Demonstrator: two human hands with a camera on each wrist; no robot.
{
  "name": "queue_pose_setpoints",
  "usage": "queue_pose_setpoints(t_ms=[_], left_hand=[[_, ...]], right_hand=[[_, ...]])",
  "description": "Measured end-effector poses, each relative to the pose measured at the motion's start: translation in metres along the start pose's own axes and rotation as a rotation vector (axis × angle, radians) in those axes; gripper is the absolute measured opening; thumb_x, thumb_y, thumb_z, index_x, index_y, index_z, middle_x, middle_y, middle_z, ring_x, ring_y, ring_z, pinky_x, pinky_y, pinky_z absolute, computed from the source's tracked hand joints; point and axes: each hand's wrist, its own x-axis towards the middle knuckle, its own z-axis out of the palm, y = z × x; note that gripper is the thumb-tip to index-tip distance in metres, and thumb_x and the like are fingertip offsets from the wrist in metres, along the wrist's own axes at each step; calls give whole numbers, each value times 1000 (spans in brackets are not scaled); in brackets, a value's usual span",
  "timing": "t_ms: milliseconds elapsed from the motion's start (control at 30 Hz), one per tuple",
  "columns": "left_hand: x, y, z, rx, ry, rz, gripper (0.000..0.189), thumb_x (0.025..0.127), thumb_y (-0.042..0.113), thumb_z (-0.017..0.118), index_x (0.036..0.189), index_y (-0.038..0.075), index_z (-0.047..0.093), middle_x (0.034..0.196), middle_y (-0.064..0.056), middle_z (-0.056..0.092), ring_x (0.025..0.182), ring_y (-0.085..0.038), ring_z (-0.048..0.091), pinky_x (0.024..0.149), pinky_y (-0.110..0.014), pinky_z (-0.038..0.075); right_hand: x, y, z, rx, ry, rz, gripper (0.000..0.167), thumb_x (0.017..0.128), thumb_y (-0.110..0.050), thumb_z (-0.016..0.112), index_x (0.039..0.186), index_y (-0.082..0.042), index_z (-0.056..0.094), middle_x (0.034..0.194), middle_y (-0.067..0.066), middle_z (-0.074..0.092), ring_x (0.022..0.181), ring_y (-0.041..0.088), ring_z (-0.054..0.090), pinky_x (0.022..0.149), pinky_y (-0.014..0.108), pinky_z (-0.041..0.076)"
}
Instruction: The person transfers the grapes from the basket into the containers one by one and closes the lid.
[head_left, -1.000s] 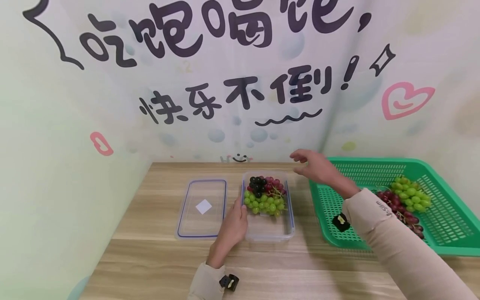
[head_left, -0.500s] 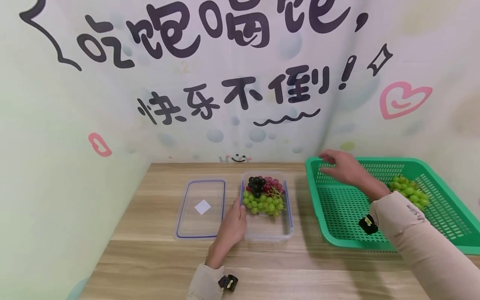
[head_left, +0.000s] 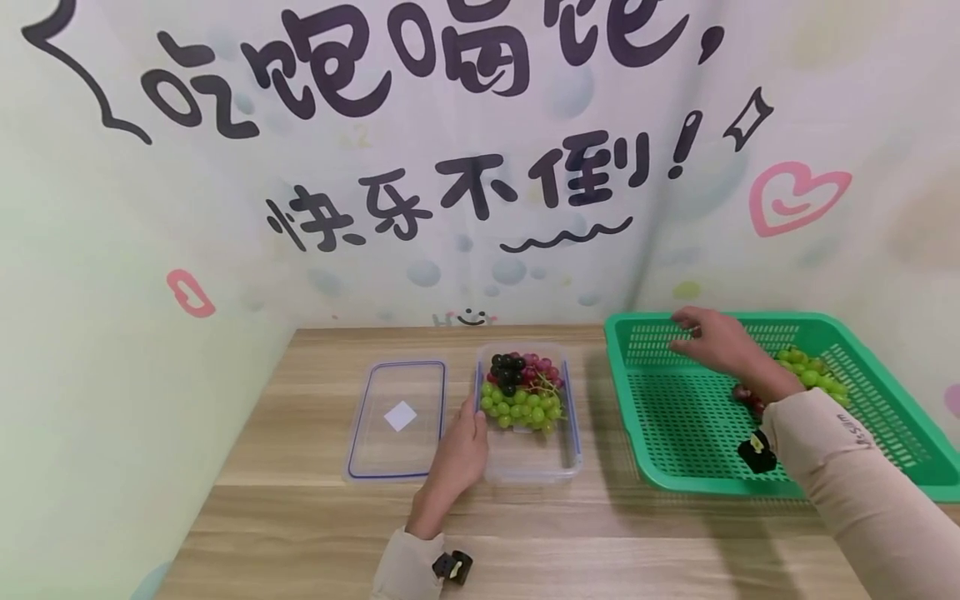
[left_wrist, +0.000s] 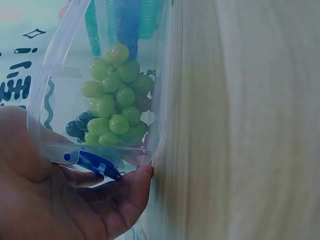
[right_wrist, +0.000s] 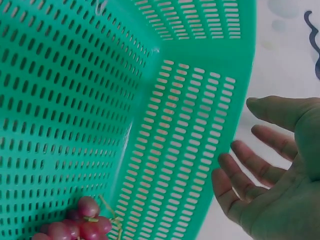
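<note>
My left hand (head_left: 459, 450) grips the left side of a clear plastic food container (head_left: 528, 462). In the left wrist view its thumb reaches over the rim, and its fingers (left_wrist: 125, 195) lie outside by a blue latch (left_wrist: 95, 162). Inside the container are green grapes (head_left: 525, 408), black grapes (head_left: 507, 372) and red grapes (head_left: 543, 367). Over the back of a green basket (head_left: 637, 450) hovers my right hand (head_left: 716, 340), holding nothing, fingers spread and slightly bent. Red grapes (right_wrist: 82, 225) lie in the basket beside green grapes (head_left: 813, 371), partly hidden by the right arm.
A clear lid (head_left: 397, 421) with a blue seal and a white paper square lies left of the container. All stands on a wooden table (head_left: 315, 525). A wall sheet with printed lettering (head_left: 465, 187) rises directly behind.
My right hand has moved rightward from beside the container to above the basket. The left hand has kept its hold on the container. The head view has shifted slightly.
</note>
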Motion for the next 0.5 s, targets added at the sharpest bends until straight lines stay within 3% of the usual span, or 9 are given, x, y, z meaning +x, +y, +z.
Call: queue_pose_setpoints(t_ms=[500], left_hand=[[1,-1,-2,-2,-1,3,53,110,23,27,156,-1,21,158,-24,30,146,-40,29,118,-56,27]], right_hand=[[-10,26,-10,-39,-110,161,63,95,-17,60,140,20,36,136,46,38,117,61,44,85,65,48]])
